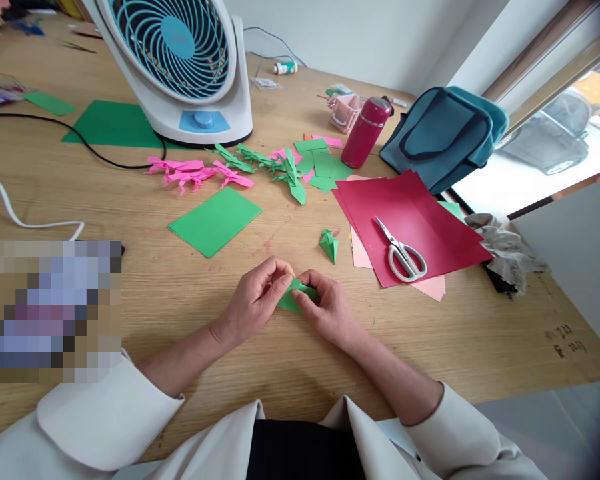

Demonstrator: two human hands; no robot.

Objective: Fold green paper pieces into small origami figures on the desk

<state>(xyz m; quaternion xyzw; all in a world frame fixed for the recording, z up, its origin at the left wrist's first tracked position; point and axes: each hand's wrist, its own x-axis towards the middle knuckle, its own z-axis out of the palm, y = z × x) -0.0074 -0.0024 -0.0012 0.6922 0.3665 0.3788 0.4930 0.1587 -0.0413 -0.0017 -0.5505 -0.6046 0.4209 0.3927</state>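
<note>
My left hand and my right hand meet over the wooden table, both pinching a small folded green paper piece between fingertips. A second folded green piece lies just beyond the hands. A flat green paper square lies to the left of it. White-handled scissors rest on a stack of red paper sheets to the right.
Finished pink paper figures and green paper figures lie in a row before a white and blue fan. A magenta bottle, a teal bag, a dark green sheet, a black cable and a white cable are around.
</note>
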